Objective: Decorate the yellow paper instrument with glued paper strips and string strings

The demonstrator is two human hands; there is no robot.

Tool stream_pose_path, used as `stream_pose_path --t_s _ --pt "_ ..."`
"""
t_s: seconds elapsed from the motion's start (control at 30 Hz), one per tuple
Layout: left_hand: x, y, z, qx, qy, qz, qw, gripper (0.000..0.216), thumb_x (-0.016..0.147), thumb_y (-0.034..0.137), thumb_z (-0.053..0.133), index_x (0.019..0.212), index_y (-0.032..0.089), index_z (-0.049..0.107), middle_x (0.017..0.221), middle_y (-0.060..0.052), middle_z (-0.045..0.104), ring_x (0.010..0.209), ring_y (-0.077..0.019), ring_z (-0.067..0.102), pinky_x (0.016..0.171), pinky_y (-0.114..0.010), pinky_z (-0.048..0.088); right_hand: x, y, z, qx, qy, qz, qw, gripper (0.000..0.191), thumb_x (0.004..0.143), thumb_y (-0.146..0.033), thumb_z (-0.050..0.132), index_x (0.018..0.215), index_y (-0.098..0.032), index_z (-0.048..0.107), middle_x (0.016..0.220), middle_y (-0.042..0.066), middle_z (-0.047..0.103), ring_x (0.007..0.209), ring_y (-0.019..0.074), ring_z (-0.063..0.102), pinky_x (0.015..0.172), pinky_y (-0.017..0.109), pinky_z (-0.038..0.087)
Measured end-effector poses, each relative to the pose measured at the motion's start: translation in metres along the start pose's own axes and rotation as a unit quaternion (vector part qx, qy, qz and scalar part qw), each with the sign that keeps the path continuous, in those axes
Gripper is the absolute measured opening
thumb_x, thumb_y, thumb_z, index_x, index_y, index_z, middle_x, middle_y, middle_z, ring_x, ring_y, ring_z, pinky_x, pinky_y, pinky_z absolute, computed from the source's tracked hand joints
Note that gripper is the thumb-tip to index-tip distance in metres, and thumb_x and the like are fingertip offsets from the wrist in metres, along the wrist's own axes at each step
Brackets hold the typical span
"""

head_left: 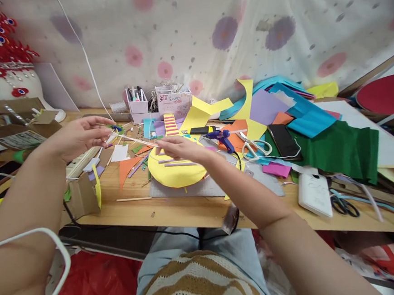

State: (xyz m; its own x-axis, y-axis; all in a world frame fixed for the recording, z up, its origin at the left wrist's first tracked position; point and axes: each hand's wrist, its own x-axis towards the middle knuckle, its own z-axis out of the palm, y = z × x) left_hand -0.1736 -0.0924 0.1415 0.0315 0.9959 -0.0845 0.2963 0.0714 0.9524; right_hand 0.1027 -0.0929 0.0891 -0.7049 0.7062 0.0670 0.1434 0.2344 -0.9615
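Apparently fingertip-held | white strand (133, 138) | spans left hand (76, 138) to right hand (180, 148)

Your left hand (79, 137) and right hand (180, 148) hold a thin white strand (133, 138) between them, the right over a yellow disc (179, 178).

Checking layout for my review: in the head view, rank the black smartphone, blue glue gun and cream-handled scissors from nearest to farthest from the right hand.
1. Blue glue gun, right of the right hand.
2. Cream-handled scissors, to its right.
3. Black smartphone, farther right.
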Motion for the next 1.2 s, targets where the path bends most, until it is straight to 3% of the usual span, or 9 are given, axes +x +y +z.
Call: stream_pose_path --t_s 0.17,0.3,0.4,0.5,0.63,0.73,0.9,1.03,1.2 --pt "0.012 -0.019 -0.022 -0.062 0.113 -0.019 0.992 0.011 0.073 0.008 0.062 0.084 0.011 0.06 0.074 0.0 0.055 0.063 -0.0057 0.052 0.067 -0.023 0.047 -0.063 0.004 -0.083 -0.076 -0.01 0.089 0.993 0.041 0.083 -0.056 0.048 0.083 -0.018 0.063 0.054 -0.007 0.028 0.045 0.0049 0.027 0.044 0.022 0.024" --pt "0.022 -0.037 -0.036 -0.07 0.165 -0.048 0.983 0.009 0.071 0.004 0.061 0.077 0.011 0.058 0.075 0.001 0.056 0.067 -0.0062 0.054 0.071 -0.022 0.047 -0.127 0.01 -0.144 -0.079 0.123 0.164 0.976 0.037 0.077 -0.053 0.058 0.093 -0.02 0.066 0.053 -0.006 0.036 0.045 0.0048 0.031 0.047 0.026 0.023" --pt "0.028 -0.047 -0.042 -0.073 0.166 -0.041 0.983 0.01 0.07 0.004 0.062 0.076 0.011 0.058 0.072 0.001 0.054 0.066 -0.0059 0.052 0.071 -0.021 0.048 -0.166 0.015 -0.172 -0.039 0.229 0.186 0.955 0.03 0.081 -0.045 0.055 0.09 -0.018 0.066 0.051 -0.008 0.033 0.044 0.0014 0.029 0.049 0.031 0.017" --pt "0.032 -0.052 -0.042 -0.065 0.167 -0.038 0.983 0.008 0.068 0.008 0.063 0.073 0.012 0.057 0.061 0.004 0.048 0.058 -0.0051 0.044 0.069 -0.023 0.05 -0.189 0.019 -0.185 0.022 0.312 0.184 0.932 0.023 0.085 -0.033 0.05 0.083 -0.015 0.064 0.05 -0.01 0.029 0.043 -0.0021 0.027 0.049 0.035 0.012" --pt "0.035 -0.054 -0.039 0.029 0.266 -0.068 0.961 0.012 0.062 0.012 0.065 0.067 0.012 0.054 0.061 0.004 0.05 0.058 -0.0067 0.046 0.063 -0.021 0.048 -0.202 0.03 -0.196 0.09 0.369 0.175 0.908 0.022 0.087 -0.028 0.048 0.078 -0.014 0.062 0.049 -0.009 0.027 0.041 -0.0033 0.027 0.046 0.033 0.01" --pt "0.035 -0.055 -0.046 0.191 0.332 -0.109 0.917 0.016 0.06 0.021 0.065 0.071 0.013 0.057 0.058 0.004 0.051 0.058 -0.0102 0.047 0.063 -0.024 0.046 -0.208 0.044 -0.205 0.12 0.377 0.155 0.905 0.019 0.08 -0.033 0.062 0.078 -0.014 0.062 0.047 -0.009 0.026 0.04 -0.0015 0.025 0.042 0.025 0.008" --pt "0.034 -0.055 -0.072 0.441 0.3 -0.139 0.834 0.031 0.071 0.044 0.054 0.083 0.018 0.065 0.053 0.002 0.047 0.067 -0.0197 0.051 0.076 -0.034 0.047 -0.213 0.057 -0.214 0.136 0.395 0.151 0.896 0.025 0.067 -0.033 0.075 0.075 -0.015 0.06 0.046 -0.009 0.026 0.04 0.0012 0.021 0.038 0.019 0.009" --pt "0.033 -0.049 -0.077 0.49 0.335 -0.165 0.788 0.047 0.077 0.042 0.042 0.105 0.012 0.065 0.088 -0.009 0.065 0.098 -0.0282 0.056 0.087 -0.039 0.046 -0.213 0.053 -0.222 0.146 0.441 0.146 0.873 0.019 0.073 -0.024 0.069 0.066 -0.017 0.053 0.044 -0.009 0.023 0.039 0.0026 0.017 0.038 0.02 0.008" --pt "0.032 -0.044 -0.07 0.528 0.302 -0.227 0.76 0.048 0.079 0.031 0.039 0.113 0.005 0.061 0.122 -0.02 0.057 0.116 -0.0317 0.05 0.093 -0.04 0.042 -0.217 0.049 -0.237 0.205 0.54 0.114 0.808 0.026 0.079 -0.012 0.058 0.06 -0.019 0.042 0.042 -0.009 0.022 0.04 0.0036 0.015 0.037 0.021 0.01"
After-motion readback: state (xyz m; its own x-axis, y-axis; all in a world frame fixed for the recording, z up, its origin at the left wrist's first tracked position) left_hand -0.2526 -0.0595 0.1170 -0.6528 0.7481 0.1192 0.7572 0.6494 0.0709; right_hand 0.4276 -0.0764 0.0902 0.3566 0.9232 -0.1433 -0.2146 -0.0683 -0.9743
